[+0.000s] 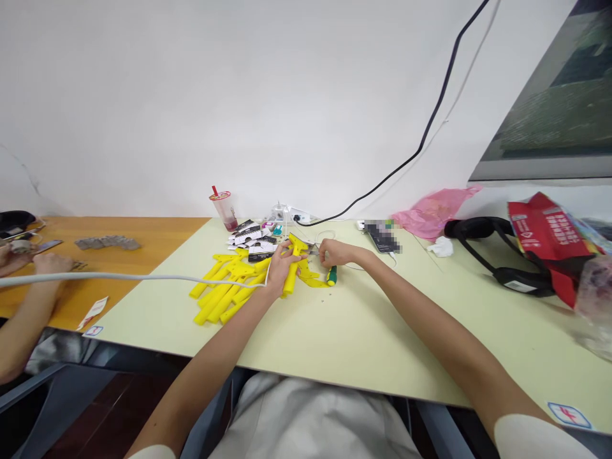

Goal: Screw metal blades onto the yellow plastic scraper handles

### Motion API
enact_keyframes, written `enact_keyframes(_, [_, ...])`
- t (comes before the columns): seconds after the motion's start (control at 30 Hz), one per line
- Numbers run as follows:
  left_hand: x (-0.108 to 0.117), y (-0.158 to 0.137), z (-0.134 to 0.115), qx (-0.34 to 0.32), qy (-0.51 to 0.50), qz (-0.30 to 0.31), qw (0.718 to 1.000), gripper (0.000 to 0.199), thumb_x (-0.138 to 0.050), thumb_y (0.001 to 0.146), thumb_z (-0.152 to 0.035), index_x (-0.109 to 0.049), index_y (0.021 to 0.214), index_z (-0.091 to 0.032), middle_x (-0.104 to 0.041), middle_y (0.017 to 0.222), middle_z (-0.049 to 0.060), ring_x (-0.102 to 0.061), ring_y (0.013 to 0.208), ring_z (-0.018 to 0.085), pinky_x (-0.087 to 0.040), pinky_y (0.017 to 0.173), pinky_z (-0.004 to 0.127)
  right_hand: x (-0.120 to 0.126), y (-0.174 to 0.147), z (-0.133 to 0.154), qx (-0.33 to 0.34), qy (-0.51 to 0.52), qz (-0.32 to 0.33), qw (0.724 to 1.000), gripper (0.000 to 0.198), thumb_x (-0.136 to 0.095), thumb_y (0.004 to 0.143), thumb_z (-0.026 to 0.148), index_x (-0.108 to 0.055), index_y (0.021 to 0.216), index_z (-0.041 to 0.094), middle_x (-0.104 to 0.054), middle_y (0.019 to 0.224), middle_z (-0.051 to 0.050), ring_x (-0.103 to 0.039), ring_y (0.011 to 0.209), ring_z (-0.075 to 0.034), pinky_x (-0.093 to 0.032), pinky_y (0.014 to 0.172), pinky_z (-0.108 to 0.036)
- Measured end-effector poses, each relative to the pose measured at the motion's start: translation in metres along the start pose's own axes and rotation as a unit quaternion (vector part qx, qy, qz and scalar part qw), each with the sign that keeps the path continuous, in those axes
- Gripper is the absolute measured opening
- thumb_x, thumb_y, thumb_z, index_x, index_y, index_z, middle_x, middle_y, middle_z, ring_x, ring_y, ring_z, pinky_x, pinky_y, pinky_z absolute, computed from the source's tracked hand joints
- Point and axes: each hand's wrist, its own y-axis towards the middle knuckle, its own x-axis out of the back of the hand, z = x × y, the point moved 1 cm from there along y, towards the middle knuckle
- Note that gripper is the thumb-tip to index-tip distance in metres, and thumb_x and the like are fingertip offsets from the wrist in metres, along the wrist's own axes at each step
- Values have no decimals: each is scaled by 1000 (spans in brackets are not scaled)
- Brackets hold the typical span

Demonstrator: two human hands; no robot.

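Note:
My left hand [278, 269] is wrapped round a yellow plastic handle [291, 278] with a wider head, held upright and slightly tilted above the table. To its right, my right hand [335, 252] is closed in a pinch; anything between its fingers is too small to make out. A greyish metal piece [312, 248] shows between the two hands. Just below my right hand lies a green and yellow screwdriver handle [331, 276]. Flat yellow plastic parts [308, 274] lie beneath my hands. Left of my left hand is a pile of similar yellow handles [217, 303].
Small black and white boxes [251, 234] and a cup with a red straw [224, 210] stand behind the pile. A white cable [143, 277] crosses the left side. A phone [381, 236], pink bag [433, 212] and black headset [507, 268] lie rightward. Another person's hands [52, 262] are far left.

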Motion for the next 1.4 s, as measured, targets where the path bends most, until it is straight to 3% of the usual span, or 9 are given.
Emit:
enact_keyframes(0.33, [-3, -3, -7, -1, -10, -2, 1000, 64, -80, 70, -13, -56, 128, -21, -74, 119, 13, -78, 105, 29, -44, 50, 21, 6, 0, 0, -6, -31, -45, 998, 14, -71, 87, 14, -83, 95, 17, -80, 109, -11, -71, 101, -25, -52, 88, -28])
enact_keyframes(0.5, [-5, -5, -11, -4, -6, -2, 1000, 62, -80, 70, -14, -55, 126, -22, -75, 119, 12, -78, 105, 29, -44, 50, 21, 4, 2, 0, 2, -31, -73, 997, 20, -65, 91, 11, -82, 100, 14, -79, 110, -13, -71, 102, -24, -51, 91, -29])
enact_keyframes(0.9, [-4, -5, -12, -17, 2, 15, 1000, 63, -81, 69, -16, -57, 128, -22, -73, 133, 14, -77, 110, 28, -46, 53, 20, -13, 9, 10, 23, -19, -68, 997, 22, -69, 92, 17, -84, 107, 16, -77, 116, -13, -72, 105, -24, -52, 95, -29])
enact_keyframes(1.4, [-6, -7, -15, -13, 4, 20, 1000, 64, -81, 68, -16, -58, 127, -22, -73, 129, 13, -76, 111, 30, -45, 52, 21, -4, 4, -11, -40, -43, 6, 998, 10, -80, 79, 21, -86, 87, 20, -80, 110, -11, -74, 96, -25, -56, 83, -28])
